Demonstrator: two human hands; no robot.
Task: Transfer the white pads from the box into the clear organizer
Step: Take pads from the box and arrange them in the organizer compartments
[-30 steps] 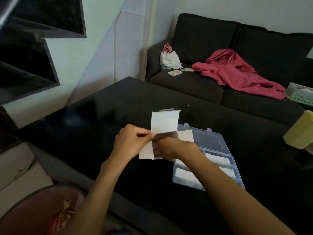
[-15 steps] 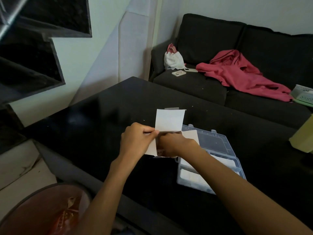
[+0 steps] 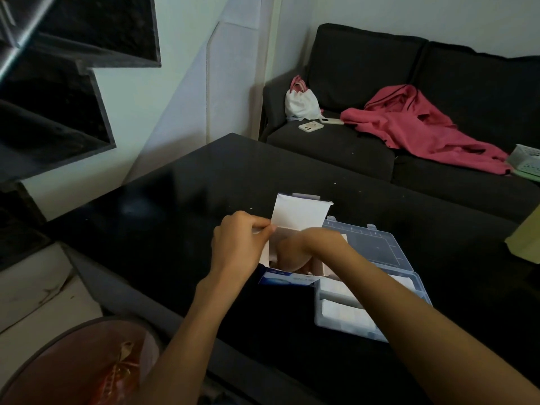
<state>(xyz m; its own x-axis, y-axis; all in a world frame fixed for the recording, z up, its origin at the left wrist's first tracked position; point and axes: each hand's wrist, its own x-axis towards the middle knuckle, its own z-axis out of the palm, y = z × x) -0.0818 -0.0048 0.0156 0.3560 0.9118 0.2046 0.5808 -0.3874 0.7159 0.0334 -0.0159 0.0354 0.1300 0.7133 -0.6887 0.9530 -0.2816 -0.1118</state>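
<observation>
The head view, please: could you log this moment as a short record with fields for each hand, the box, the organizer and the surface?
left hand: pinches the box's left wall near the raised flap
right hand: reaches down into the open box; fingers hidden
box: white and blue carton, flap up, held beside the organizer
clear organizer: lid open, white pads in its near compartments
table: black, glossy
pad in hand: cannot tell
</observation>
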